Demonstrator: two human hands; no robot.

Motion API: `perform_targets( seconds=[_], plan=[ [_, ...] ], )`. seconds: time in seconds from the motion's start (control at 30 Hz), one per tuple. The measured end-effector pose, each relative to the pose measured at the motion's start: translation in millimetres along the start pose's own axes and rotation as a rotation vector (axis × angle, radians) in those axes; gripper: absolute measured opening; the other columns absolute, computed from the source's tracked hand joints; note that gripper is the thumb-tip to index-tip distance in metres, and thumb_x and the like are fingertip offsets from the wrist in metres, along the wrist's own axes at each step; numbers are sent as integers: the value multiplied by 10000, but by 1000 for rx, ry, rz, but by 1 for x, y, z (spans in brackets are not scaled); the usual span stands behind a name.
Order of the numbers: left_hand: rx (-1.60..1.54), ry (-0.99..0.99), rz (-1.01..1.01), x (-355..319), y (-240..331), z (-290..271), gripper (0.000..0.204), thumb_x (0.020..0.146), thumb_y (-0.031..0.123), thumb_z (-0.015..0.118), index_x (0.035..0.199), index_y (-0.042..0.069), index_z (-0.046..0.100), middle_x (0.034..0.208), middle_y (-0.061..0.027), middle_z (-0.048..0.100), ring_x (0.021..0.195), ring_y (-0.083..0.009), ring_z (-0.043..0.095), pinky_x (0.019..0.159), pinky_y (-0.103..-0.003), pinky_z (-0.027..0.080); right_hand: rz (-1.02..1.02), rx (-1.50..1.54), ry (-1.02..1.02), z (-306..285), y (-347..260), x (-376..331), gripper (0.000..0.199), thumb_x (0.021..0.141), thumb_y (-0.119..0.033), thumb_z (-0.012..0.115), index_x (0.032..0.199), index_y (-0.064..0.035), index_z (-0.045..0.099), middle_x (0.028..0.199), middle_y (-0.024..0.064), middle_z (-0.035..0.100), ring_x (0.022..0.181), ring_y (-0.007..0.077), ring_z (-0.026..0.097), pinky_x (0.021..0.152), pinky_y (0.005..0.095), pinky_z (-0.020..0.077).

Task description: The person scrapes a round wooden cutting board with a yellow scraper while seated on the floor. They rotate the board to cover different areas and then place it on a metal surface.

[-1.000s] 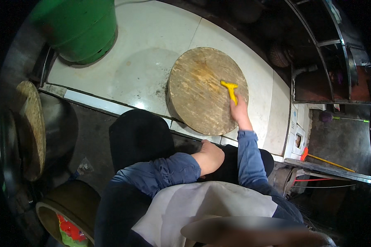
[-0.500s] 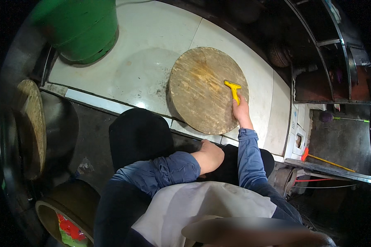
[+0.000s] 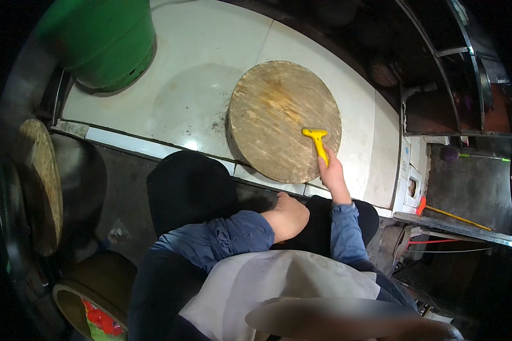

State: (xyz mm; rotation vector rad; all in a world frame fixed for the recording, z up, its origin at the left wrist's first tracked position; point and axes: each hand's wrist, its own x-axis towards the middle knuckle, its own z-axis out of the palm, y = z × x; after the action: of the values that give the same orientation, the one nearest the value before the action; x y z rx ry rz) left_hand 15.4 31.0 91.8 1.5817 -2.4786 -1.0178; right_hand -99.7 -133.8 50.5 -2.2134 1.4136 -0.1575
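A thick round wooden chopping block [image 3: 279, 119], with a worn, scratched top, lies flat on the white tiles. My right hand [image 3: 334, 175] is closed round the handle of a yellow T-shaped scraper [image 3: 315, 134]. The scraper's wide head is over the block's right part, pointing away from me; whether its edge touches the wood I cannot tell. My left hand [image 3: 290, 217] lies bent between my knees, near the block's near side. Its fingers are mostly hidden, and nothing shows in it.
A green bucket [image 3: 111, 45] stands on the tiles at the far left. Another round wooden block [image 3: 42, 187] is at the left, above a brown bin [image 3: 105, 284] with red and green packaging inside. Dark shelving [image 3: 458, 85] and a yellow-handled broom [image 3: 455, 217] are at the right.
My right hand has drawn the scraper nearer to me and slightly left across the block. The left hand stays where it was.
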Motion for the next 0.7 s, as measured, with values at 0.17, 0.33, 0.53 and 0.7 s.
perform_targets(
  seconds=[0.17, 0.33, 0.53, 0.7],
  plan=[
    [8, -51, -45, 3, 1, -11, 188, 805, 164, 501, 938, 71, 598, 868, -82, 651, 818, -246, 627, 704, -413, 409, -26, -92, 139, 6, 2, 60, 401, 828, -168, 532, 1200, -42, 451, 1061, 251, 554, 1016, 382, 521, 867, 403, 418],
    [-17, -83, -88, 1, -3, -11, 213, 806, 188, 515, 964, 68, 592, 898, -83, 651, 838, -253, 625, 711, -410, 412, -70, -78, 92, 16, -5, 32, 401, 830, -141, 523, 1211, -50, 438, 1093, 256, 537, 988, 399, 531, 834, 413, 440],
    [17, -66, 9, 0, 4, -5, 181, 798, 157, 506, 931, 64, 587, 873, -86, 644, 834, -253, 616, 721, -416, 414, -65, 29, 1, 7, 0, -41, 418, 826, -113, 542, 1222, -51, 425, 1039, 270, 555, 993, 396, 537, 827, 399, 445],
    [22, -44, -18, -1, 3, -8, 186, 794, 160, 509, 931, 63, 587, 879, -89, 644, 831, -251, 618, 720, -418, 415, -119, -26, 76, 8, 1, 6, 402, 834, -137, 529, 1214, -51, 433, 992, 262, 573, 955, 401, 546, 807, 413, 448]
  ],
)
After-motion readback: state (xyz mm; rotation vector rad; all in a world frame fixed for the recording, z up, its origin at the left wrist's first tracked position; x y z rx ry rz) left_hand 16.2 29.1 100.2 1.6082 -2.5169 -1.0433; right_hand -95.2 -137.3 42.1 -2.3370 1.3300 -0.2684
